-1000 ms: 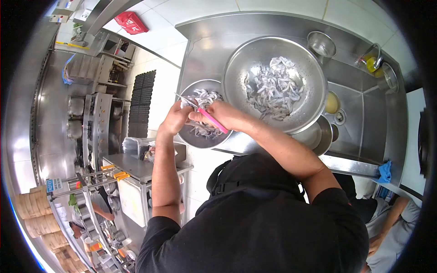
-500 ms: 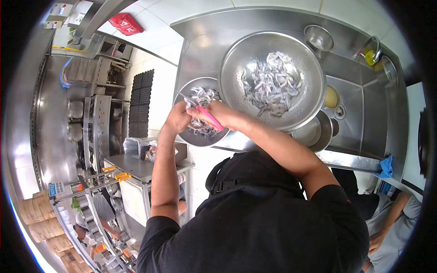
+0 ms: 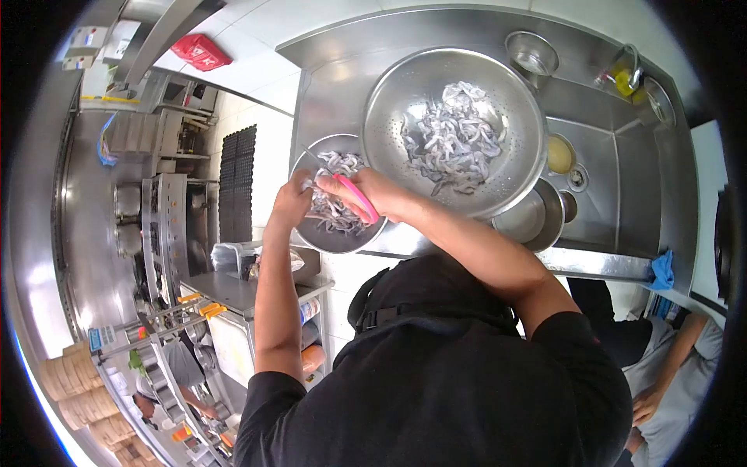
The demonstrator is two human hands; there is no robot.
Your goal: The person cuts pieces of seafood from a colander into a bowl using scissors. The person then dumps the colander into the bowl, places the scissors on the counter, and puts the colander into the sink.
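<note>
In the head view my right hand (image 3: 375,192) is closed round pink-handled scissors (image 3: 362,208), whose blades point up and left over the smaller steel bowl (image 3: 342,248). My left hand (image 3: 291,205) is beside the blades at that bowl's left rim, its fingers pinched on a small pale piece that looks like a raw shrimp (image 3: 307,184). Greyish raw shrimp (image 3: 334,215) lie in the small bowl below both hands. To the right stands a large perforated steel colander (image 3: 523,101) with a heap of similar shrimp (image 3: 459,140) in it.
A steel sink (image 3: 595,202) lies right of the colander, with a pot (image 3: 520,222) near its front edge. A small steel bowl (image 3: 532,53) stands behind. Someone in grey (image 3: 673,381) is at the lower right; another person (image 3: 179,366) works at the lower left.
The view has shifted slightly, so the bowls appear a little further left. My left hand has drawn slightly away from the right. The scissors stay in my right hand.
</note>
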